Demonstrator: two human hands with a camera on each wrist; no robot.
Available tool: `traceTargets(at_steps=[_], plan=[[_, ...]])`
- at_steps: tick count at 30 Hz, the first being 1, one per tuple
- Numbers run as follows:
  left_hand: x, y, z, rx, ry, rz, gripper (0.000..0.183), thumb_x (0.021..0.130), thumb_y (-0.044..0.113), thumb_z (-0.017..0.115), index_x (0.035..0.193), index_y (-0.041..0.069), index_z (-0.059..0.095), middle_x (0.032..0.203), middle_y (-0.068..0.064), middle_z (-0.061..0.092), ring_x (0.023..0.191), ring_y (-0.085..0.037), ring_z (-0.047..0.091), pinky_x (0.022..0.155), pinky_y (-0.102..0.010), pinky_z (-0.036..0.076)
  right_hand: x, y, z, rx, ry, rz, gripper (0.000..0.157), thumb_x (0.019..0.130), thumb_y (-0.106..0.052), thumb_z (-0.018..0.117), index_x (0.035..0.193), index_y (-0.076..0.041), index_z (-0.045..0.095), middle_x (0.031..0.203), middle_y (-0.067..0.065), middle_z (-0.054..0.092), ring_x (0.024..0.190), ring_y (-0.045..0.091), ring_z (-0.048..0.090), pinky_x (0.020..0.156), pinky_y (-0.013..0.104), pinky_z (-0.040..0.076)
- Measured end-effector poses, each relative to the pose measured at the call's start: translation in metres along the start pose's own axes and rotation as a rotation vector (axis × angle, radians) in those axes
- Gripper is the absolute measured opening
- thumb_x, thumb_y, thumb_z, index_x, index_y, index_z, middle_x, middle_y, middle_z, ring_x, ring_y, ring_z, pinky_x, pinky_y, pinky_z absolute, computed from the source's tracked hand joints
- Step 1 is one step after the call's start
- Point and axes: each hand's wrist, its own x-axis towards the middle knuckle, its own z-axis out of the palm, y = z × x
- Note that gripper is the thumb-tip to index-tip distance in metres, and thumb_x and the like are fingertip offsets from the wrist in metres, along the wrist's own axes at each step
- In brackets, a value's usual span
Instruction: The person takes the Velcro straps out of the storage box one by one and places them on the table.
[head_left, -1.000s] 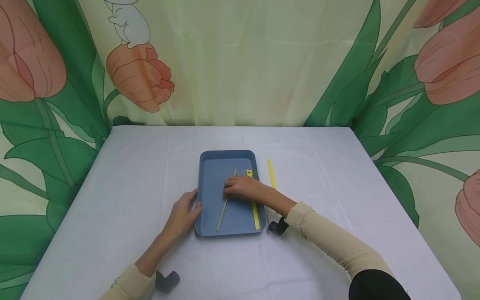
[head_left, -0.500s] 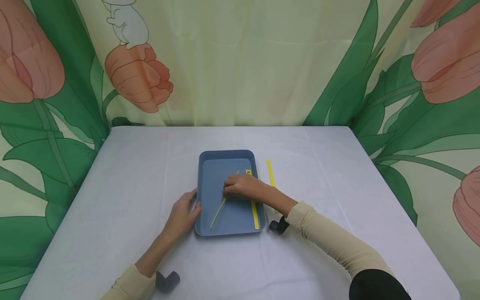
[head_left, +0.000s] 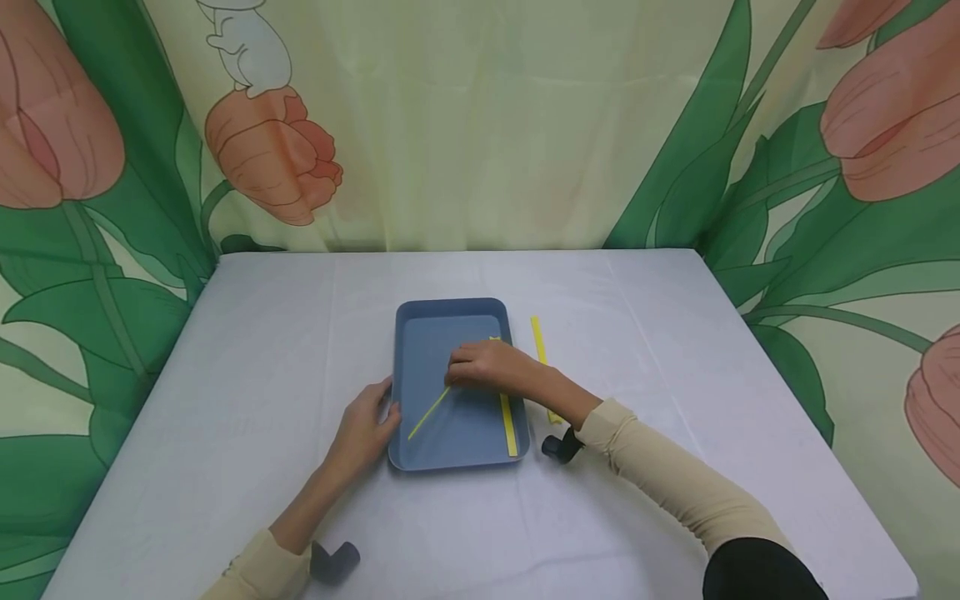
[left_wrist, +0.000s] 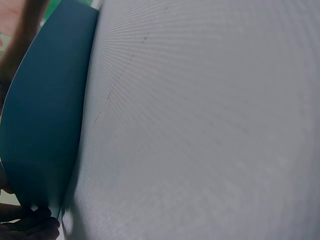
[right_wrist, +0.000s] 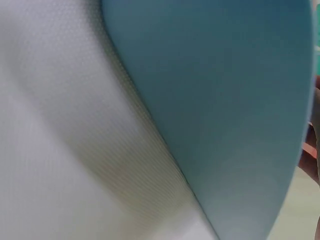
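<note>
My right hand (head_left: 491,367) is over the blue tray (head_left: 457,462), pinching a thin yellow strip (head_left: 428,413). The strip slants down to the lower left from the fingertips; its upper part is hidden by the hand. A second yellow strip (head_left: 509,427) lies along the tray's right side, partly under the hand. At the tray's left rim, my left hand (head_left: 366,425) holds the edge, thumb at the rim. Its fingers (left_wrist: 32,226) press the outer wall in the left wrist view. The tray wall (right_wrist: 215,115) fills much of the right wrist view.
Another yellow strip (head_left: 539,337) lies on the white-covered table (head_left: 637,333) right of the tray, partly hidden by the right wrist. Behind the table hangs a curtain (head_left: 487,125) printed with tulips.
The strip in the right hand has swung to a flatter slant, its lower end moving left and up. The right hand has risen slightly; the left hand stays at the rim.
</note>
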Motion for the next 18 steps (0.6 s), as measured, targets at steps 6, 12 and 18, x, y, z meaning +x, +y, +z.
traceTargets(at_steps=[6,12,18], plan=[[0.0,0.0,0.0,0.0,-0.008,0.001,0.048,0.088,0.006,0.056,0.131,-0.011,0.044,0.123,-0.026,0.054,0.118,-0.038,0.049,0.1,-0.046,0.042,0.002,0.0,-0.008,-0.012,0.008,-0.004,0.007,0.086,-0.014,0.069,0.093,-0.015,0.07,0.09,-0.004,0.064,0.08,0.008,0.058,0.072,0.015,0.049],[0.001,-0.001,0.0,0.003,-0.01,0.006,0.048,0.088,0.006,0.056,0.131,-0.012,0.044,0.123,-0.026,0.053,0.119,-0.039,0.048,0.1,-0.046,0.041,0.005,-0.002,-0.021,-0.039,0.063,-0.025,0.008,0.084,-0.013,0.071,0.092,-0.013,0.069,0.087,-0.003,0.064,0.078,0.009,0.059,0.069,0.016,0.05],[0.002,-0.001,0.001,0.014,0.0,0.014,0.048,0.087,0.004,0.057,0.13,-0.013,0.044,0.123,-0.028,0.053,0.119,-0.04,0.048,0.1,-0.047,0.042,0.002,0.0,-0.031,-0.063,0.077,-0.009,0.01,0.082,-0.013,0.073,0.091,-0.014,0.069,0.086,-0.003,0.062,0.077,0.009,0.058,0.069,0.016,0.05]])
